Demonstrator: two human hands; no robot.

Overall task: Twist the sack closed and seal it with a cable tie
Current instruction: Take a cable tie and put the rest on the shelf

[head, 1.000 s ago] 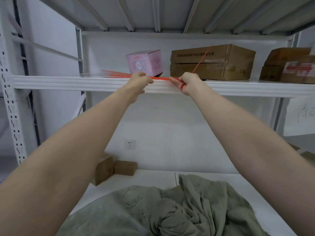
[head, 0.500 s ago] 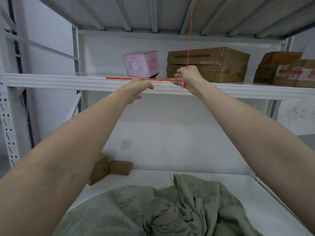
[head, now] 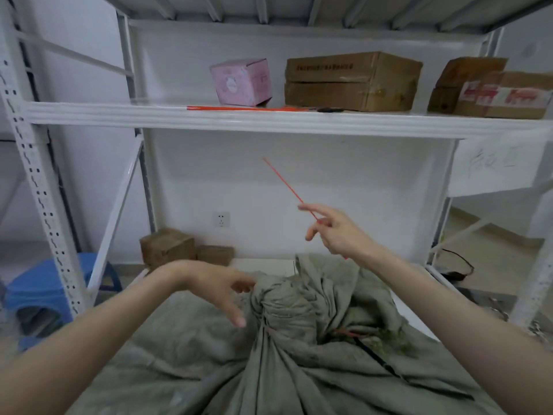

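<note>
Sack: we see a grey-green cloth sack [head: 299, 369] lying on the white lower shelf board [head: 419, 313] in front of us, its neck [head: 275, 298] gathered into a twisted bunch that stands up near the middle.
Left hand: our left hand [head: 221, 292] hovers beside the twisted neck with its fingers spread and loose, gripping nothing; the fingertips are just at the cloth, and we cannot tell whether they touch it.
Right hand: our right hand [head: 338, 232] is raised above and to the right of the neck, pinching a thin red plastic cable tie [head: 287, 184] between thumb and fingers.
Cable tie in hand: it slants up and to the left from the pinch, its free end in the air, well apart from the sack.
Spare ties: a bundle of long red cable ties [head: 245, 108] lies flat along the front edge of the white metal upper shelf [head: 179, 118].
Upper shelf goods: a pink cardboard box [head: 241, 82] stands behind the bundle, with a wide brown cardboard carton [head: 350, 80] to its right.
Lower shelf rear: two small brown cardboard boxes [head: 170, 250] sit against the wall.
Floor, left: a blue plastic stool [head: 39, 292] stands beside the rack upright.
</note>
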